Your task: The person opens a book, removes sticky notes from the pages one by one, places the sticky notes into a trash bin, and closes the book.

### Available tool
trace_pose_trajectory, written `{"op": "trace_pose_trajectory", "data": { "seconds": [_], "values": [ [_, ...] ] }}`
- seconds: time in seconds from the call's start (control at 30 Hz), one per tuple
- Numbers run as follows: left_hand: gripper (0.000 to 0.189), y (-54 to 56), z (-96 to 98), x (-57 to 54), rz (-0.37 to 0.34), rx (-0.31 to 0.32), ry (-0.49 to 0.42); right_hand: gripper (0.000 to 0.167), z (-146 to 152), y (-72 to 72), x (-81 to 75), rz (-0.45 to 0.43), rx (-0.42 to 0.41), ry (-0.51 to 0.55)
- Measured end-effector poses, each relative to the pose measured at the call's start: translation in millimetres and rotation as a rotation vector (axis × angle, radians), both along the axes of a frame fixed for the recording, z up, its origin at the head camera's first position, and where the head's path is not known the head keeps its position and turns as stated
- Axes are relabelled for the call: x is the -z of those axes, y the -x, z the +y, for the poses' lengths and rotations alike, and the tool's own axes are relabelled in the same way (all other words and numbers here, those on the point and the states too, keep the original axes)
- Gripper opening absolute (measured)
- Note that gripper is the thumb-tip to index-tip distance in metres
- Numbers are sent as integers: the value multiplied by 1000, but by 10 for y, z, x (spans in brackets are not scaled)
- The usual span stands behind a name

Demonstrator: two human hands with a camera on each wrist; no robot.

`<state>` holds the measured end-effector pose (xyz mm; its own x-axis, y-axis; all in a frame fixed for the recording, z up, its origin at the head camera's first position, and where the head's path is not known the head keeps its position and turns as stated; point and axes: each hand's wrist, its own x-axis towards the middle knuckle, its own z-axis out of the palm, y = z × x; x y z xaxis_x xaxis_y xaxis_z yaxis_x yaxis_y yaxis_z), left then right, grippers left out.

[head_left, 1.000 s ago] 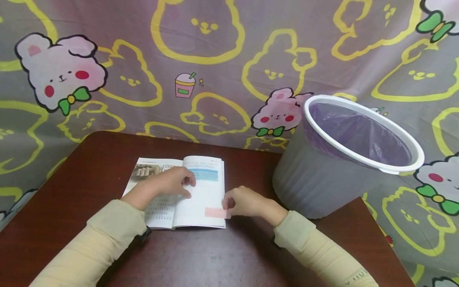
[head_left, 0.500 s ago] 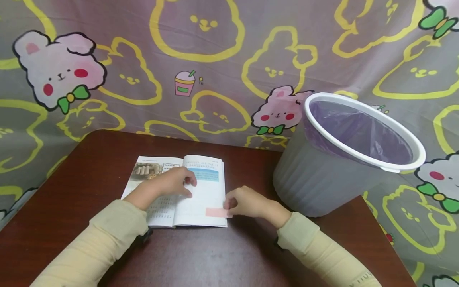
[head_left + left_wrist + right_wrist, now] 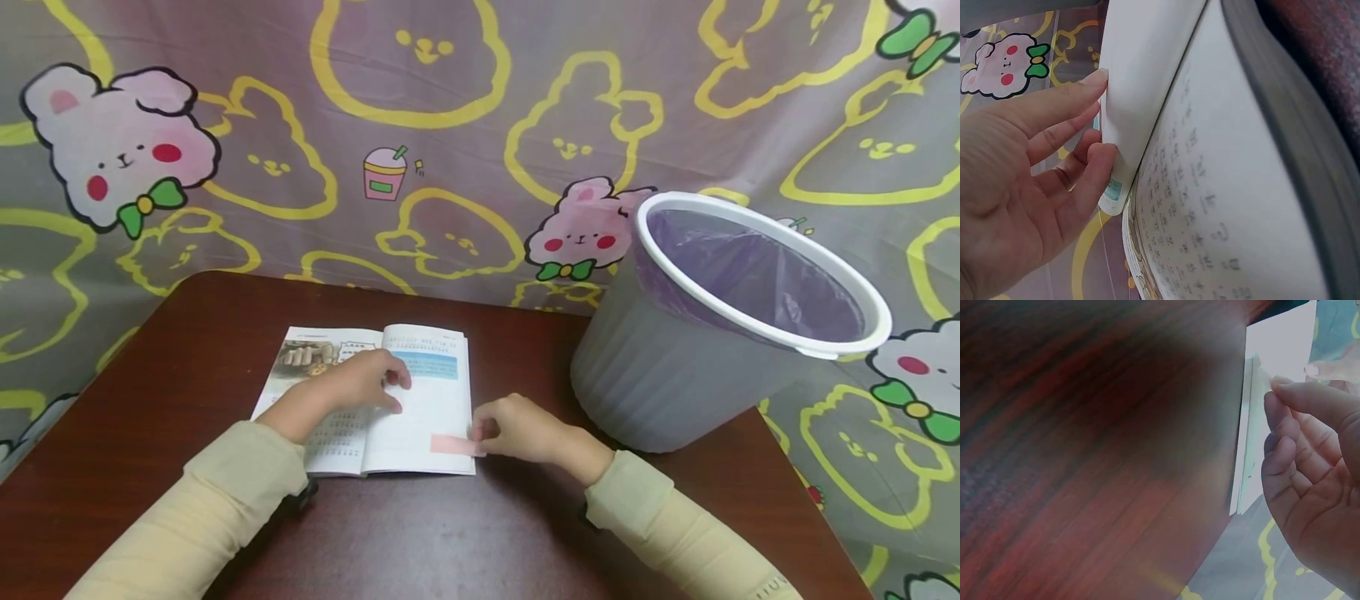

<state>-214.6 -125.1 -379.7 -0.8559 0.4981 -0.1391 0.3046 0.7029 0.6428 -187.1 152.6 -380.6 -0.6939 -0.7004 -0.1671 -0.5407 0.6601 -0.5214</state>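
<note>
An open book [image 3: 411, 429] lies on the table, its right page bearing a blue block of print near the top. A pink paper strip, like a sticky note [image 3: 450, 444], sits low on that page and reaches the right edge. The thumb and forefinger of my right hand [image 3: 521, 429] pinch its outer end. In the right wrist view, thumb and forefinger meet at the tips; the strip is hard to make out there. My left hand [image 3: 360, 382] rests on the book near the fold, fingers loosely bent, and its fingertips touch the page [image 3: 1141, 75] in the left wrist view.
On the right of the dark wooden table [image 3: 420, 533] stands a grey waste bin [image 3: 660, 367] with a white rim and a purple liner. A curtain [image 3: 450, 167] with cartoon rabbits hangs behind the table.
My right hand has shifted very slightly right and down, still at the strip's end. The left hand and book hold their place; the strip has hardly moved.
</note>
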Motion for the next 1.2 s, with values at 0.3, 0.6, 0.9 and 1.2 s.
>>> {"op": "trace_pose_trajectory", "data": {
  "seconds": [0.3, 0.6, 0.9, 1.2],
  "values": [
    [23, 22, -31, 41, 24, 26, -2, 16, 40, -55, 52, 41, -25, 67],
    [15, -49, -17, 20, 43, 82, -4, 16, 68, -72, 69, 69, -36, 95],
    [21, -98, 41, 18, 121, 158, 46, 17, 59, -78, 63, 75, -37, 90],
    [20, -137, 75, 21, 110, 231, 3, 16, 57, -66, 44, 88, -50, 79]
  ]
}}
